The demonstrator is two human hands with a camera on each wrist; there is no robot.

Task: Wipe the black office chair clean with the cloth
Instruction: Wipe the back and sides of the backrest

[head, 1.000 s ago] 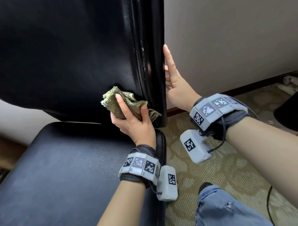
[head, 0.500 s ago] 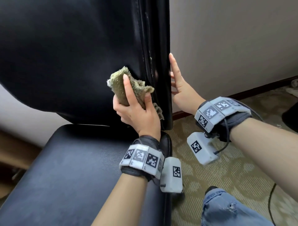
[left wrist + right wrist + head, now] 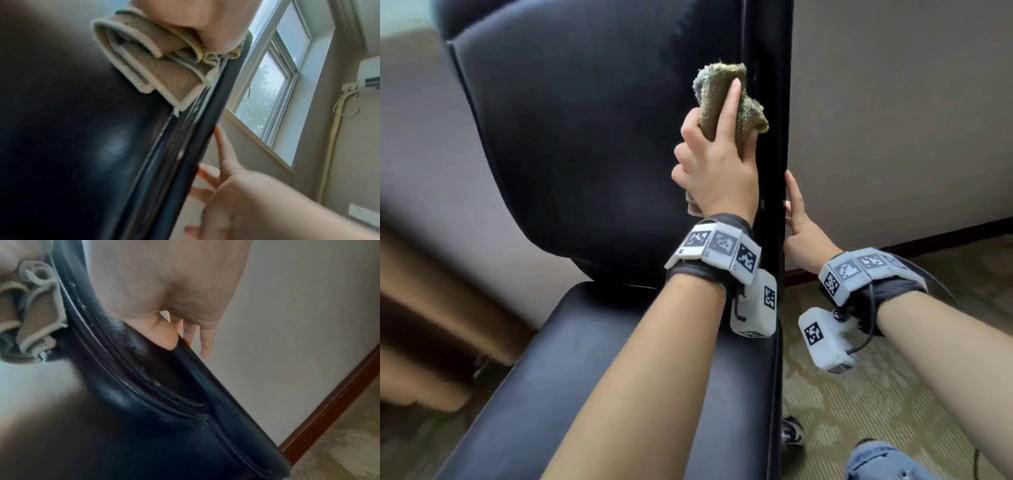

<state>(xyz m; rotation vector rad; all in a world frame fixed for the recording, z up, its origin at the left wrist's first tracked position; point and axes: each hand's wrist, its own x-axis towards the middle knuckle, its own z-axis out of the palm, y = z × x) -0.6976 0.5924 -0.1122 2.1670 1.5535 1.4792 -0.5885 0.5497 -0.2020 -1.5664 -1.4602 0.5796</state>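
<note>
Left hand grips folded green cloth, pressing it flat on the black office chair backrest beside its right edge seam. Right hand, fingers straight, braces the backrest's outer edge lower down. Patterned carpet below.

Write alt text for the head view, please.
A left hand presses a folded green cloth against the right edge of a black chair back. The right hand steadies that edge from behind, above the seat.
</note>
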